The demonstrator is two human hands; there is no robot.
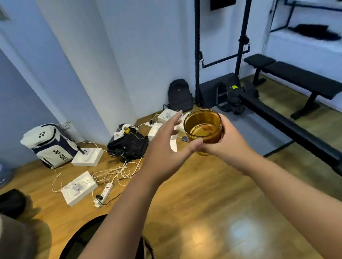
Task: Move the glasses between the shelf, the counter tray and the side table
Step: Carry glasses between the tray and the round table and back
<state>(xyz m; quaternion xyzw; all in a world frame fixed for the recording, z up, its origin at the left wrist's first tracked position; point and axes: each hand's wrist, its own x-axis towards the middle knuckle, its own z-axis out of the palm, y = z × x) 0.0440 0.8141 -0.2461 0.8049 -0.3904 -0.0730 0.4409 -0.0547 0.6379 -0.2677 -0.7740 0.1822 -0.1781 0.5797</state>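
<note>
An amber glass (203,127) is held upright in the air in front of me, above the wooden floor. My right hand (227,138) is wrapped around its far and right side. My left hand (165,145) is spread open just left of the glass, its thumb tip near the lower rim of the glass and its fingers stretched forward. The glass looks empty, seen from above. A white shelf unit (311,8) with a black frame stands at the top right. No tray or side table can be made out with certainty.
A black weight bench (295,79) and a cable machine (221,59) stand at right. Backpacks (50,145), white boxes (79,187), cables and a power strip (104,193) lie on the floor ahead. A round black stool (98,246) is below my left arm.
</note>
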